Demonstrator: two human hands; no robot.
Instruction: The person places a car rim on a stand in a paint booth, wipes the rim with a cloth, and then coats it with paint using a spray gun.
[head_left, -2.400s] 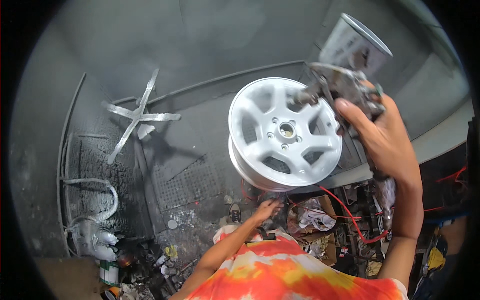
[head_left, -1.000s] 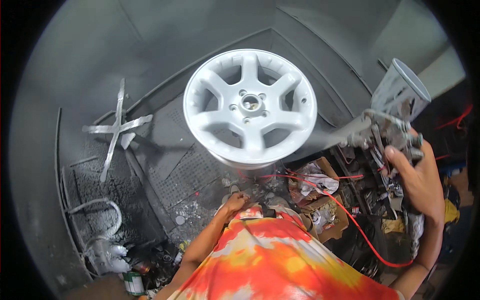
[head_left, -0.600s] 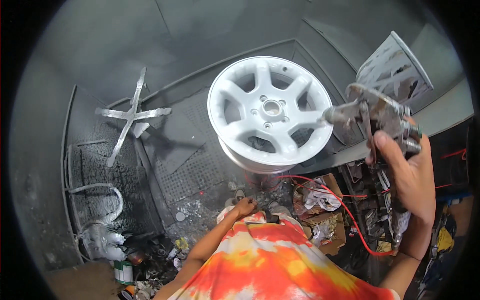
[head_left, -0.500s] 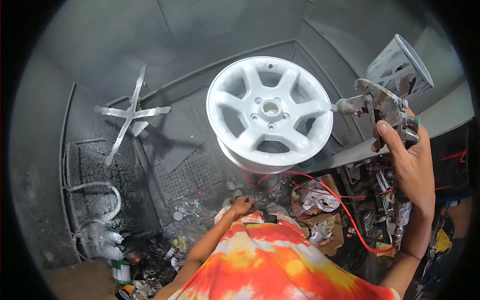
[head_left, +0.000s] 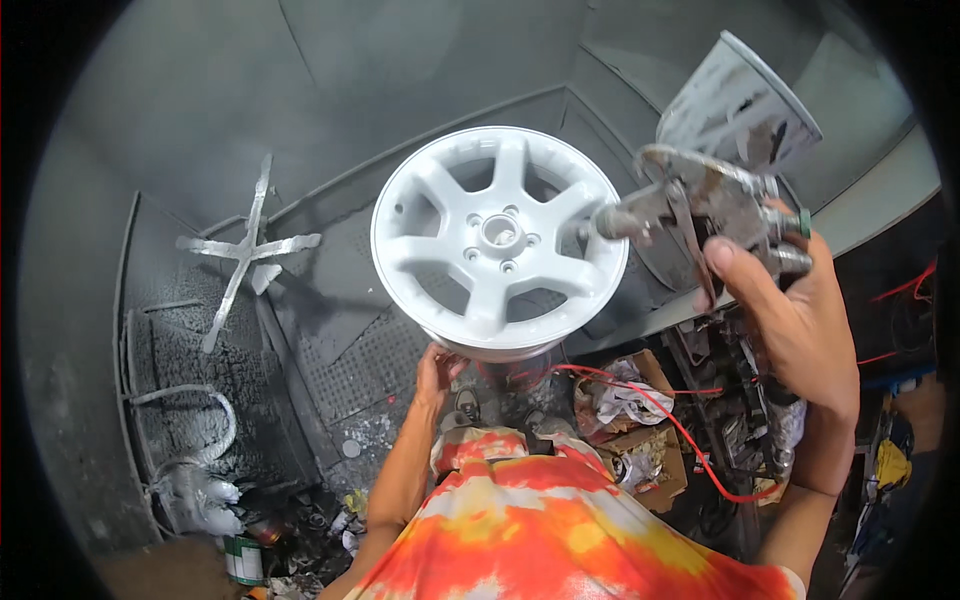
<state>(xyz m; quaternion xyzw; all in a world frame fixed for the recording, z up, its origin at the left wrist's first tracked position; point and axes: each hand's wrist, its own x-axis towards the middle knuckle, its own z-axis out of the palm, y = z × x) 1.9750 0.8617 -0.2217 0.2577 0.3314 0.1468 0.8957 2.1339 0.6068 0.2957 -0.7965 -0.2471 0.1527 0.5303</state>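
A white spoked wheel rim (head_left: 487,290) is held up in front of me, its face turned toward me, on a support that is mostly hidden. My left hand (head_left: 436,372) is at its lower left edge, fingers curled against the underside of the barrel and partly hidden by it. In my right hand (head_left: 800,320) is a paint-crusted spray gun (head_left: 715,205), my thumb across its back near the trigger. A paint-streaked cup (head_left: 735,105) tops the gun. The nozzle overlaps the right side of the rim in view, and any gap between them is hard to judge.
A grey cross-shaped stand (head_left: 245,250) is at left. A red hose (head_left: 690,440) loops below the gun past a cardboard box (head_left: 660,490) of crumpled material. Lower left are a coated hose (head_left: 225,420), a green-and-white can (head_left: 243,560) and litter. Grey walls enclose the space.
The rim has turned counterclockwise, its small valve hole passing from top to left. My left hand has risen to its lower edge. The spray gun has shifted left, closer over the rim.
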